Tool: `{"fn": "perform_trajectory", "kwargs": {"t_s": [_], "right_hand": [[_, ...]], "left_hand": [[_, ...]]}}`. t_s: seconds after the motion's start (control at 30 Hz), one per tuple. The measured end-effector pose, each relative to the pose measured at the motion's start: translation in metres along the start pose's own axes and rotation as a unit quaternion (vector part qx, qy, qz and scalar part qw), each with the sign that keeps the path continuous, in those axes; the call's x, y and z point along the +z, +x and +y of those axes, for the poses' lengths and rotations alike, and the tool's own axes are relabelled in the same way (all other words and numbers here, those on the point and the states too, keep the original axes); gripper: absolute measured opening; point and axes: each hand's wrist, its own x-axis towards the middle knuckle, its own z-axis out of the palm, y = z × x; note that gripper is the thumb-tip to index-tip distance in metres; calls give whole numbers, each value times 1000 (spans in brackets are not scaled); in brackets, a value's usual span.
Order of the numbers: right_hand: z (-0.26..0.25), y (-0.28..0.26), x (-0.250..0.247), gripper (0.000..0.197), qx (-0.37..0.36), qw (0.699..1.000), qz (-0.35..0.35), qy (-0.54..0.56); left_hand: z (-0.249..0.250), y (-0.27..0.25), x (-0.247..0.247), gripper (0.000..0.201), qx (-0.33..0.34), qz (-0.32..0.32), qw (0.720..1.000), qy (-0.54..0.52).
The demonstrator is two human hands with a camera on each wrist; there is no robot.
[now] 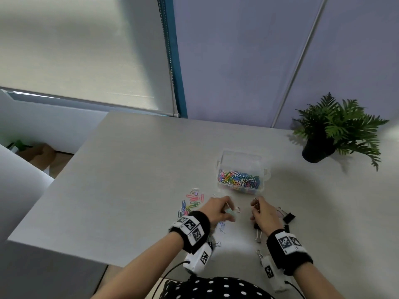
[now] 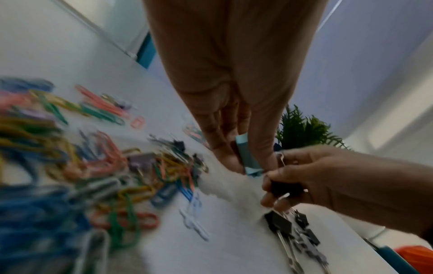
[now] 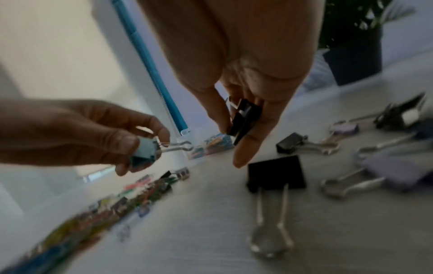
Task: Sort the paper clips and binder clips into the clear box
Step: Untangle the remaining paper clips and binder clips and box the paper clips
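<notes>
My left hand pinches a light blue binder clip, also seen in the right wrist view. My right hand grips a black binder clip between thumb and fingers. Both hands hover just above the table, in front of the clear box, which holds many coloured paper clips. Loose coloured paper clips lie left of my left hand. Black binder clips lie by my right hand.
A potted fern stands at the back right of the grey table. The table's left edge drops off near a window blind. A purple binder clip lies among the black ones at right.
</notes>
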Motion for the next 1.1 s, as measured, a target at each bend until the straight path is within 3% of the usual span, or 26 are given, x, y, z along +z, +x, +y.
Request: {"fn": "perform_trajectory", "kwargs": {"t_s": [0.1, 0.23, 0.4, 0.5, 0.57, 0.7, 0.87, 1.0, 1.1], "right_hand": [[1, -4, -3, 23, -54, 985, 5, -164], [-4, -3, -6, 24, -110, 941, -35, -319], [-34, 4, 23, 28, -244, 926, -92, -274], [-53, 6, 43, 38, -286, 908, -153, -267], [-57, 5, 51, 39, -299, 896, -154, -289], [-54, 4, 52, 19, -282, 910, -163, -257], [-41, 11, 44, 14, -223, 952, -137, -157], [-33, 12, 32, 14, -172, 978, -100, -66], [-26, 9, 28, 17, -146, 984, -103, -14]], "left_hand": [[6, 6, 8, 35, 26, -34, 999, 0], [-17, 2, -17, 27, 18, 27, 999, 7], [-57, -6, -55, 25, -31, 140, 988, 63], [-69, -5, -59, 24, -52, 166, 980, 95], [-73, -6, -54, 24, -63, 171, 978, 104], [-71, -17, -40, 21, -34, 174, 976, 124], [-61, -29, -7, 27, 17, 80, 981, 176], [-65, -39, -1, 29, 16, 138, 976, 168], [-76, -51, -11, 26, 36, 122, 980, 155]]}}
